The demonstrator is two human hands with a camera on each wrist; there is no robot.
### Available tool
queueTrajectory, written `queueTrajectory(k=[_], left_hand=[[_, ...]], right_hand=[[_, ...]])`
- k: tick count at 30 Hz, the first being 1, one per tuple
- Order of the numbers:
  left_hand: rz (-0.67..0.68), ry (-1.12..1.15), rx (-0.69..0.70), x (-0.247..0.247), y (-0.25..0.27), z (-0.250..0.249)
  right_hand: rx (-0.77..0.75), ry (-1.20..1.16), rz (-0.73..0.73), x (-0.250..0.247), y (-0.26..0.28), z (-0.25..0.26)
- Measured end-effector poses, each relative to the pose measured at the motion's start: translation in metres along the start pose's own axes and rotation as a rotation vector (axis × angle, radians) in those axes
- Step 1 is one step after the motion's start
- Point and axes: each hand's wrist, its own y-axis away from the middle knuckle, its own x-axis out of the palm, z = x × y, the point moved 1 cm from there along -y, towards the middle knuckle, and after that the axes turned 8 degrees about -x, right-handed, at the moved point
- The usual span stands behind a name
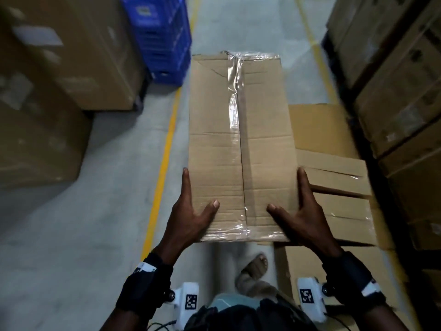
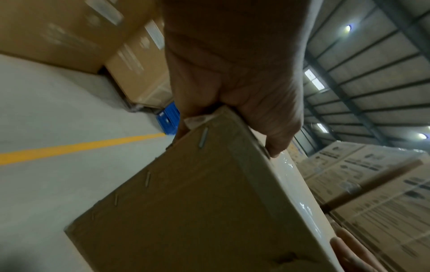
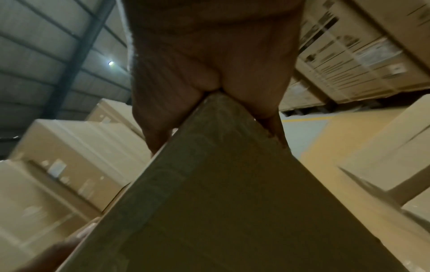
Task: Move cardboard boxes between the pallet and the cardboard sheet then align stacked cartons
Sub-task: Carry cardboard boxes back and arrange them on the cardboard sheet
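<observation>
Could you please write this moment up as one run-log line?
carry | left hand + right hand grip taped carton | airborne, beside floor cartons

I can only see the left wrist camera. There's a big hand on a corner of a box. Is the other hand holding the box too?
Observer: Yes. In the head view the right hand grips the near right corner of the long cardboard box, thumb on top, just as the left hand grips the near left corner.
Operator: What's on top of the box?
Observer: Clear tape runs along the middle seam of the lid.
Operator: Is the box resting on anything?
Observer: It looks held up in the air: the floor and the person's sandalled foot show below its near end.
Operator: Are there boxes under it?
Observer: Beside it, to the right and lower, smaller cartons lie on a flat cardboard sheet.
</observation>
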Motion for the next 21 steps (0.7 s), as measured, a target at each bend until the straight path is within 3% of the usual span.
queueTrajectory(k=[4,12,21], left_hand=[[-0.065,0.023,-0.043,-0.049,0.043,0.047],[-0.342,0.116,-0.202,-0.161,0.179,0.167],[-0.622,0.271,-0.381,-0.245,0.286,0.263]], right_hand=[[-0.078,0.013,0.097,0.049,0.026,0.026],[-0.254,-0.016,0.399,0.182,0.109,0.103],[-0.451,0.036,0.702,0.324,0.157,0.182]])
